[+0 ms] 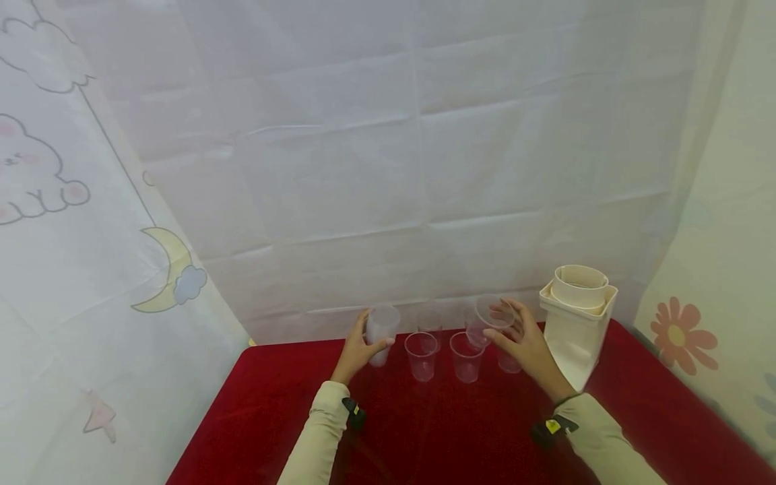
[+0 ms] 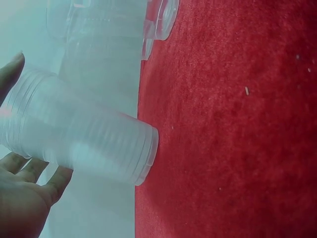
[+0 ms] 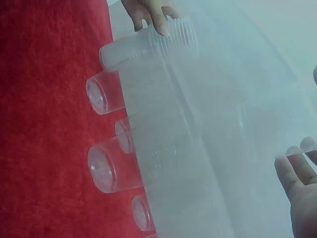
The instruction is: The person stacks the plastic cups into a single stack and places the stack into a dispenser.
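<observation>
My left hand [image 1: 358,350] grips a nested stack of clear plastic cups [image 1: 382,331], thumb on one side and fingers on the other. In the left wrist view, that stack [image 2: 99,134] has its base close to the red cloth; whether it touches cannot be told. My right hand [image 1: 521,340] holds a single clear plastic cup [image 1: 494,313] near its rim, above the table. The right wrist view shows this cup [image 3: 267,124] only faintly. Between the hands, a front cup [image 1: 422,357] and another cup [image 1: 467,358] stand upright on the cloth, with more cups behind them.
A cream plastic container [image 1: 572,330] with a round collar on top stands at the right, beside my right forearm. Red cloth [image 1: 436,431] covers the table. A white sheet [image 1: 364,168] hangs right behind the cups, with printed sheets at both sides.
</observation>
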